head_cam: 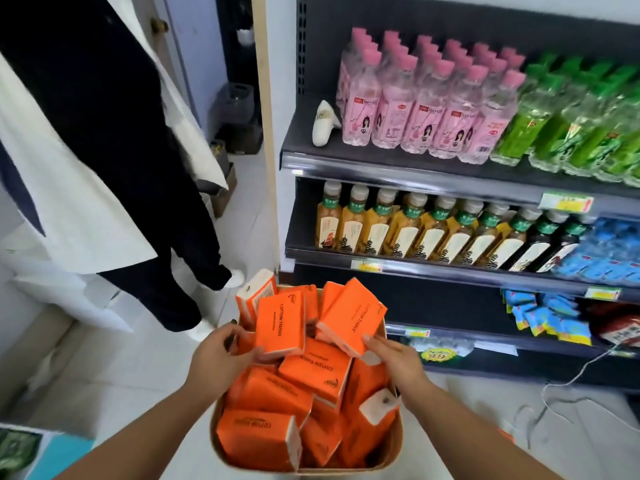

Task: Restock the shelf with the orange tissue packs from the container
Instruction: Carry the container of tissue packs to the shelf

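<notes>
Orange packs fill the container under your hands, heaped to its rim, so little looks unloaded. Your left hand grips a first pack by its edge. Your right hand pinches a second pack. Both packs are raised just above the heap. No orange shows on the shelf beyond your right hand, so I judge that nearly all the restocking lies ahead.

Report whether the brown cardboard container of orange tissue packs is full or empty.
Full: the orange tissue packs heap above the rim of the brown cardboard container. The left hand and right hand each grip one top pack.
</notes>
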`<move>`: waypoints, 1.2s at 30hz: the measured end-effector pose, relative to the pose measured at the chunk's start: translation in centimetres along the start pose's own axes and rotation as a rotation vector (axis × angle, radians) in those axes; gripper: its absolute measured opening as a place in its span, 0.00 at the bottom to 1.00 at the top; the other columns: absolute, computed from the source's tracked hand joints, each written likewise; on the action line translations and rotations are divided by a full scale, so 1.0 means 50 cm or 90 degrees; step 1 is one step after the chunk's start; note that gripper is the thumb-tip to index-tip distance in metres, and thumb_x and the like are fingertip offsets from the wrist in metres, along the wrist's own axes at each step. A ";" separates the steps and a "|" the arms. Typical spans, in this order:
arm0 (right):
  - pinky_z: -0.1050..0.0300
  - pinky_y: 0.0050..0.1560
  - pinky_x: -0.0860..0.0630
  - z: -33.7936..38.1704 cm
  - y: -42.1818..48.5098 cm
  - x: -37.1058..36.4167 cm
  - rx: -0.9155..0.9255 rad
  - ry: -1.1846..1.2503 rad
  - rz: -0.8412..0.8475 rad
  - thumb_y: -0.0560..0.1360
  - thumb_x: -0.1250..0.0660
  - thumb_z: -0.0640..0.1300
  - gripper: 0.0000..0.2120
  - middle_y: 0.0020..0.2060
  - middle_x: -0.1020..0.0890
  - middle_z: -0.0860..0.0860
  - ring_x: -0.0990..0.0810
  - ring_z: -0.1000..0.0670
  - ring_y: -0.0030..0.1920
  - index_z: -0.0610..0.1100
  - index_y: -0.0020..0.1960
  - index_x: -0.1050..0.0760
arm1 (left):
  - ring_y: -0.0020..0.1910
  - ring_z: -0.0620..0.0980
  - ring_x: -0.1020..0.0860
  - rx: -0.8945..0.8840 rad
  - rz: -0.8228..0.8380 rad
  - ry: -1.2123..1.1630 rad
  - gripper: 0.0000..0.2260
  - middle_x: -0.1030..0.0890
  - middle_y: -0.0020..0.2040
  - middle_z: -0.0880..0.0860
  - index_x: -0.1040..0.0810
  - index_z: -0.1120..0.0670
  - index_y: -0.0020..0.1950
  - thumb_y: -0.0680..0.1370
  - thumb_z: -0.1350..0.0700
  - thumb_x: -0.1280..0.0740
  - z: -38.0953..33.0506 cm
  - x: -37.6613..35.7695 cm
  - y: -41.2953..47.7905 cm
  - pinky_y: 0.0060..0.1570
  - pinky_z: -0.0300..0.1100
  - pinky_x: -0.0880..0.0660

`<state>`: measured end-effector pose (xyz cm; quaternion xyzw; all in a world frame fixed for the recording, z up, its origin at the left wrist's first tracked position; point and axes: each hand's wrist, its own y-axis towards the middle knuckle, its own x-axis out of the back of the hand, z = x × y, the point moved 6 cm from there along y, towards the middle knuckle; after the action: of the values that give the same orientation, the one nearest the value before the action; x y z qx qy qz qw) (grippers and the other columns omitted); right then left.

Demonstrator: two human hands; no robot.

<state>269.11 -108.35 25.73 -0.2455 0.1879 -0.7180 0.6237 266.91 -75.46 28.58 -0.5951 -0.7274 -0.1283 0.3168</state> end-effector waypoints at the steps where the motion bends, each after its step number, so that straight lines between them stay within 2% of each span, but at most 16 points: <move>1: 0.44 0.59 0.21 0.003 0.005 -0.001 0.001 0.000 -0.001 0.57 0.21 0.57 0.35 0.50 0.15 0.46 0.16 0.45 0.51 0.42 0.61 0.20 | 0.38 0.46 0.24 -0.004 0.000 -0.005 0.12 0.21 0.38 0.48 0.23 0.48 0.42 0.67 0.48 0.22 -0.001 -0.003 0.011 0.36 0.39 0.31; 5: 0.46 0.58 0.21 0.004 0.019 -0.002 -0.009 0.007 -0.002 0.64 0.21 0.52 0.29 0.50 0.15 0.46 0.16 0.45 0.50 0.42 0.61 0.20 | 0.37 0.47 0.25 -0.004 0.007 -0.020 0.12 0.22 0.38 0.47 0.23 0.48 0.41 0.67 0.49 0.21 0.009 -0.020 0.046 0.35 0.40 0.32; 11: 0.48 0.58 0.21 0.013 0.041 0.007 -0.017 -0.011 -0.007 0.67 0.22 0.52 0.26 0.50 0.16 0.47 0.17 0.45 0.52 0.44 0.62 0.22 | 0.41 0.48 0.22 0.022 0.018 -0.031 0.13 0.20 0.41 0.46 0.24 0.46 0.42 0.66 0.45 0.22 0.027 -0.054 0.077 0.40 0.47 0.24; 17: 0.49 0.56 0.21 0.041 0.101 0.021 -0.006 -0.037 0.012 0.65 0.22 0.53 0.25 0.51 0.15 0.46 0.17 0.46 0.51 0.45 0.60 0.19 | 0.39 0.47 0.24 0.036 -0.007 -0.047 0.13 0.21 0.40 0.46 0.24 0.47 0.42 0.67 0.47 0.22 0.012 -0.089 0.099 0.38 0.42 0.30; 21: 0.60 0.40 0.22 0.055 0.151 0.025 0.008 -0.078 0.077 0.69 0.24 0.54 0.24 0.51 0.16 0.47 0.17 0.50 0.47 0.46 0.61 0.20 | 0.38 0.49 0.25 0.065 -0.058 -0.069 0.13 0.22 0.37 0.49 0.24 0.48 0.41 0.66 0.50 0.21 0.008 -0.112 0.097 0.37 0.44 0.30; 22: 0.59 0.40 0.22 0.057 0.165 0.025 0.005 -0.091 0.094 0.69 0.24 0.54 0.24 0.51 0.16 0.47 0.17 0.50 0.47 0.46 0.61 0.20 | 0.39 0.50 0.25 0.079 -0.074 -0.072 0.13 0.23 0.38 0.50 0.25 0.48 0.41 0.66 0.50 0.21 0.012 -0.120 0.096 0.37 0.44 0.29; 25: 0.49 0.54 0.20 0.044 0.210 0.022 -0.005 -0.125 0.135 0.64 0.23 0.57 0.27 0.48 0.14 0.47 0.16 0.47 0.49 0.46 0.60 0.19 | 0.41 0.50 0.25 0.121 -0.120 -0.073 0.14 0.24 0.39 0.48 0.24 0.46 0.42 0.64 0.46 0.21 0.030 -0.138 0.087 0.39 0.45 0.30; 26: 0.48 0.56 0.21 0.038 0.223 0.023 -0.003 -0.137 0.142 0.63 0.22 0.57 0.28 0.48 0.14 0.47 0.15 0.47 0.49 0.45 0.58 0.18 | 0.43 0.49 0.24 0.136 -0.128 -0.063 0.15 0.22 0.41 0.48 0.24 0.46 0.43 0.64 0.44 0.22 0.036 -0.145 0.081 0.41 0.47 0.28; 28: 0.50 0.56 0.21 0.027 0.246 0.023 -0.007 -0.161 0.172 0.65 0.23 0.55 0.24 0.47 0.14 0.48 0.15 0.48 0.49 0.44 0.57 0.17 | 0.46 0.49 0.23 0.185 -0.137 -0.047 0.16 0.21 0.45 0.47 0.24 0.45 0.46 0.65 0.43 0.23 0.051 -0.163 0.065 0.47 0.50 0.25; 30: 0.49 0.56 0.21 0.012 0.264 0.023 -0.024 -0.188 0.200 0.67 0.23 0.54 0.19 0.45 0.13 0.49 0.15 0.49 0.48 0.47 0.55 0.16 | 0.47 0.49 0.23 0.230 -0.140 -0.037 0.16 0.22 0.45 0.45 0.25 0.45 0.48 0.67 0.43 0.23 0.069 -0.185 0.049 0.49 0.50 0.24; 33: 0.47 0.59 0.23 -0.015 0.289 0.019 -0.034 -0.229 0.241 0.68 0.24 0.53 0.05 0.40 0.13 0.51 0.16 0.49 0.48 0.53 0.42 0.14 | 0.47 0.49 0.23 0.272 -0.136 -0.011 0.16 0.22 0.45 0.45 0.25 0.44 0.49 0.67 0.42 0.24 0.093 -0.213 0.034 0.49 0.49 0.24; 36: 0.52 0.52 0.21 -0.055 0.318 0.018 -0.054 -0.248 0.248 0.66 0.23 0.53 0.11 0.40 0.13 0.50 0.16 0.49 0.47 0.48 0.46 0.15 | 0.48 0.50 0.23 0.308 -0.129 0.005 0.15 0.22 0.46 0.46 0.27 0.43 0.47 0.67 0.44 0.23 0.124 -0.244 0.022 0.48 0.47 0.25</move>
<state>280.18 -111.77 14.43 -0.3639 0.1380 -0.5152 0.7636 267.14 -81.24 16.12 -0.4257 -0.7915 0.0160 0.4383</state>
